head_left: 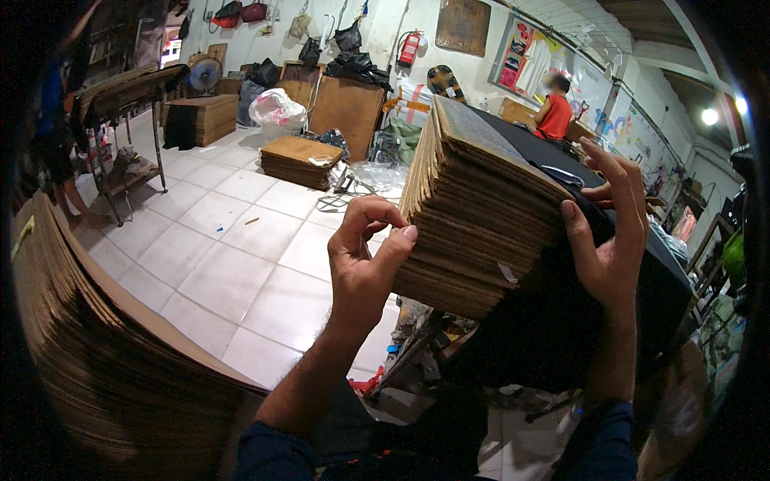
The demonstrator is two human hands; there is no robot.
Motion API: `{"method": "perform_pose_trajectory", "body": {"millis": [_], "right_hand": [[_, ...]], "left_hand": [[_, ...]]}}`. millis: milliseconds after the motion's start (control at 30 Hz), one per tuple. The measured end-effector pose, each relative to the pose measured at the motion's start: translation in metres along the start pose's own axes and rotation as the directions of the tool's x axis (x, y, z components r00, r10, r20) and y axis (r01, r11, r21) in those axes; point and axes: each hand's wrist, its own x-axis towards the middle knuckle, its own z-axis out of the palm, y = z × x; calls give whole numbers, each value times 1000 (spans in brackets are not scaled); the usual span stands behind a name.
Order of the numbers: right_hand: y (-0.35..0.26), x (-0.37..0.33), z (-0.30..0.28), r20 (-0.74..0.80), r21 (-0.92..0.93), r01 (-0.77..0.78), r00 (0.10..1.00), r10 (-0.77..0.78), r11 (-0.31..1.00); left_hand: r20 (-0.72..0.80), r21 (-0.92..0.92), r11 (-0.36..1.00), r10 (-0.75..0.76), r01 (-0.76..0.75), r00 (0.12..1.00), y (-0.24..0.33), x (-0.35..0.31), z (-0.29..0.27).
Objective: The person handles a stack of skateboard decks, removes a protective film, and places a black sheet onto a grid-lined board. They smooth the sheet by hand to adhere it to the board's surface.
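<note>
A tall stack of thin brown boards (481, 232) stands in front of me, its edges worn and layered. The top board is greyish, with black fabric (513, 128) lying along its far right side. My left hand (365, 256) is at the stack's left side, thumb and forefinger pinched together against the board edges; what lies between the fingertips is too small to make out. By the near right corner of the top board is my right hand (613, 224), thumb beside the corner and fingers spread over the dark fabric. A small white scrap (508, 273) sticks out of the stack.
Another large board stack (120, 345) rises at the near left. Across the tiled floor (241, 264) are a lower board pile (301, 156), a white plastic bag (277, 108), a metal-legged stand (128, 104) and a fan (206, 76). A person in red (555, 116) is at the back right.
</note>
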Motion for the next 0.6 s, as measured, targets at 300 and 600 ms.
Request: {"method": "perform_pose_trajectory", "body": {"millis": [300,600], "right_hand": [[0,0,0,1,3,-2,1000,2,1000],[0,0,1,-6,4,10,1000,-10,1000]], "left_hand": [[-7,-26,999,-20,20,1000,2,0,3],[-44,-145,979,-153,145,987,14,6,8]]}}
